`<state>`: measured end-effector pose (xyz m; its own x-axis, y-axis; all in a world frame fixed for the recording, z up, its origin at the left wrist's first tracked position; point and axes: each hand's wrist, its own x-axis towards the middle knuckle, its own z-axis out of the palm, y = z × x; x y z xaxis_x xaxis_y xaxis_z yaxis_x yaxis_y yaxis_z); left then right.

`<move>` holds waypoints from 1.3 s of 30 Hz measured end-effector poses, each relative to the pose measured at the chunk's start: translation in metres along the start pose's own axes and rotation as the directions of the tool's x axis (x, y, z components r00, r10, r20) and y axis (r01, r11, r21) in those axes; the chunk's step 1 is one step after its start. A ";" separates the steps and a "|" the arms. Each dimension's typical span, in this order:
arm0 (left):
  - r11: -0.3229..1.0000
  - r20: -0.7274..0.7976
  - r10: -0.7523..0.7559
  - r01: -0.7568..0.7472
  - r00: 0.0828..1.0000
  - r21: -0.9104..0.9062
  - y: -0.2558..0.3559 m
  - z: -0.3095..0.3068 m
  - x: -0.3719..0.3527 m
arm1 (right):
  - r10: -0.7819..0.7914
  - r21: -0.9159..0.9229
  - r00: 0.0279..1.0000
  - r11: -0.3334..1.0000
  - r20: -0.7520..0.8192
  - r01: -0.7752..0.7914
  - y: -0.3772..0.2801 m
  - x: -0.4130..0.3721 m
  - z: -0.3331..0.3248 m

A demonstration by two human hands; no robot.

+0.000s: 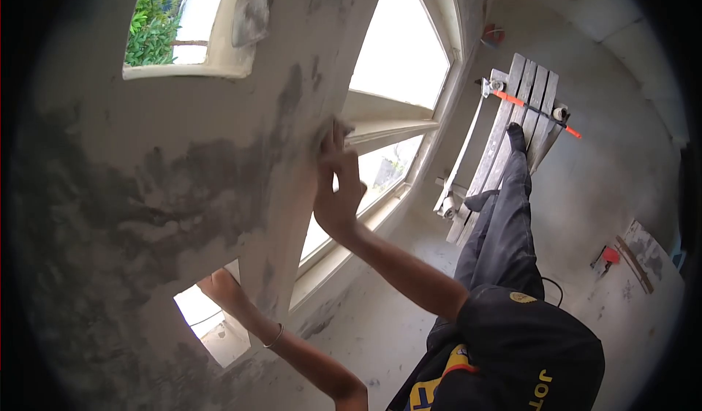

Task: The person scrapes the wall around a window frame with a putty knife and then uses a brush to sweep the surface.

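My right hand [336, 188] lies flat and unclenched on the patchy plaster pillar [278, 191] between the windows, and my left hand [219, 285] reaches round its lower edge, grip hidden, so light, even strokes seem best.

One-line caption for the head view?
Up on wooden planks: right hand flat against a patchy plastered pillar between window openings, left hand reaching round it.
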<state>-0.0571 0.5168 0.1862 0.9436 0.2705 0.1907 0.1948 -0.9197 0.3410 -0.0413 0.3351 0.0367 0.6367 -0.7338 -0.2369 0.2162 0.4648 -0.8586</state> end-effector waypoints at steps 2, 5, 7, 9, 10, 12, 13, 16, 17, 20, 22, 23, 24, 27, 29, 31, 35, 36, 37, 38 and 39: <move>0.984 -0.209 -0.086 0.050 0.974 -0.172 0.043 0.021 -0.009 | -0.322 -0.089 0.937 0.938 0.136 0.335 0.026 -0.025 -0.017; 0.992 -0.202 -0.107 0.092 0.973 -0.084 0.052 0.019 -0.009 | -0.137 -0.156 0.988 0.977 0.074 0.147 0.013 0.015 -0.013; 0.991 -0.193 -0.131 0.131 0.972 -0.015 0.032 0.013 -0.009 | 0.007 -0.129 1.000 0.992 0.005 -0.007 -0.002 0.025 -0.002; 0.989 -0.196 -0.141 0.145 0.970 0.005 0.030 0.019 0.000 | -0.278 -0.123 0.961 0.954 -0.002 0.275 0.013 -0.012 -0.004; 0.993 -0.206 -0.102 0.087 0.973 -0.081 0.032 0.021 -0.001 | -0.297 -0.038 0.951 0.953 0.082 0.301 0.018 -0.029 -0.011; 0.990 -0.207 -0.061 0.033 0.976 -0.136 0.033 0.016 -0.005 | -0.311 -0.155 0.949 0.936 0.049 0.315 0.009 -0.007 -0.014; 0.991 -0.171 -0.095 0.077 0.981 -0.112 0.039 0.016 -0.004 | -0.244 -0.089 0.969 0.967 -0.041 0.240 0.003 0.018 -0.005; 0.991 -0.163 -0.127 0.117 0.978 -0.069 0.054 0.012 -0.011 | -0.270 -0.214 0.959 0.945 -0.090 0.246 0.005 0.012 0.003; 0.991 -0.184 -0.124 0.113 0.975 -0.069 0.061 0.018 -0.010 | -0.259 -0.063 0.963 0.965 -0.077 0.255 0.014 0.000 -0.001; 0.977 -0.238 -0.118 0.070 0.964 -0.200 0.062 0.024 -0.010 | -0.198 -0.153 0.964 0.973 -0.179 0.172 -0.003 0.004 0.009; 0.987 -0.251 -0.099 0.063 0.963 -0.148 0.060 0.027 -0.010 | 0.003 -0.050 0.995 0.999 -0.097 -0.008 -0.009 0.026 0.010; 0.994 -0.275 -0.080 0.056 0.958 -0.096 0.059 0.024 -0.008 | -0.163 -0.088 0.978 0.984 -0.129 0.152 0.000 0.017 0.011; 0.994 -0.283 -0.074 0.047 0.956 -0.103 0.055 0.025 -0.004 | -0.171 -0.079 0.977 0.984 -0.129 0.162 0.007 0.005 0.008; 0.979 -0.319 -0.032 -0.035 0.947 -0.202 0.052 0.028 -0.007 | -0.082 -0.069 0.993 0.994 0.089 0.088 0.013 -0.020 -0.016; 0.989 -0.311 -0.071 0.026 0.948 -0.147 0.081 0.031 -0.015 | -0.117 -0.040 0.992 0.992 0.052 0.119 0.016 -0.023 -0.010; 0.986 -0.318 -0.074 0.022 0.945 -0.163 0.081 0.032 -0.016 | -0.100 0.006 0.994 0.995 0.050 0.099 0.018 -0.031 -0.008; 0.984 -0.117 -0.160 0.148 0.980 -0.102 0.057 0.014 -0.006 | -0.319 -0.114 0.948 0.941 0.008 0.317 0.022 -0.002 -0.002; 0.983 -0.119 -0.164 0.152 0.979 -0.106 0.058 0.013 -0.005 | -0.308 -0.178 0.951 0.937 -0.010 0.302 0.017 0.017 -0.001; 0.985 -0.103 -0.167 0.162 0.981 -0.053 0.061 0.012 -0.005 | 0.076 -0.096 0.996 0.993 0.053 -0.071 -0.010 0.041 -0.004; 0.984 -0.088 -0.175 0.176 0.981 0.003 0.061 0.011 -0.007 | 0.083 -0.100 0.995 0.992 0.060 -0.076 -0.009 0.036 -0.005; 0.983 -0.087 -0.182 0.183 0.979 0.010 0.059 0.009 -0.008 | -0.024 -0.084 0.999 0.996 0.046 0.028 -0.006 0.028 -0.006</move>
<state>-0.0510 0.4580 0.1966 0.8656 0.4569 0.2050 0.3671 -0.8574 0.3608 -0.0291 0.3082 0.0324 0.6644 -0.7214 -0.1952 0.1707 0.4007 -0.9001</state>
